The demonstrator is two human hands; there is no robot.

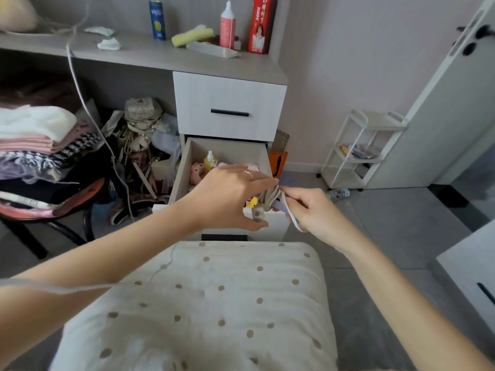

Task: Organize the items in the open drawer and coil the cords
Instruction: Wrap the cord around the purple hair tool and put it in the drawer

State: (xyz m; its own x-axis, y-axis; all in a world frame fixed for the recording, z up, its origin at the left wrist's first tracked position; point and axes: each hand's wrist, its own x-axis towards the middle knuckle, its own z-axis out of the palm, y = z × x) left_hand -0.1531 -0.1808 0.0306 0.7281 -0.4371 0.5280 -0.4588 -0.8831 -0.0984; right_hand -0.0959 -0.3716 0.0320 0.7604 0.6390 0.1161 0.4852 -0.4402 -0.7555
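Observation:
The lower drawer (pixel 263 156) of a white cabinet stands open. Inside it show a yellow bottle (pixel 209 159), a pink toy (pixel 197 171) and a small yellow item (pixel 251 202). Above the drawer's front edge my left hand (pixel 230 195) grips a coiled grey-white cord bundle (pixel 270 197) with its plug (pixel 258 215) hanging below. My right hand (pixel 312 210) pinches the cord's loose white end (pixel 293 219) just right of the bundle. Most of the drawer's contents are hidden behind my hands.
The closed upper drawer (pixel 229 103) sits above. A desk top (pixel 139 53) carries bottles, a sponge and tissues. Folded clothes (pixel 40 145) pile on a chair at left, bags (pixel 139 135) under the desk. A white rolling cart (pixel 359 151) stands right. A dotted cushion (pixel 214 303) lies below my arms.

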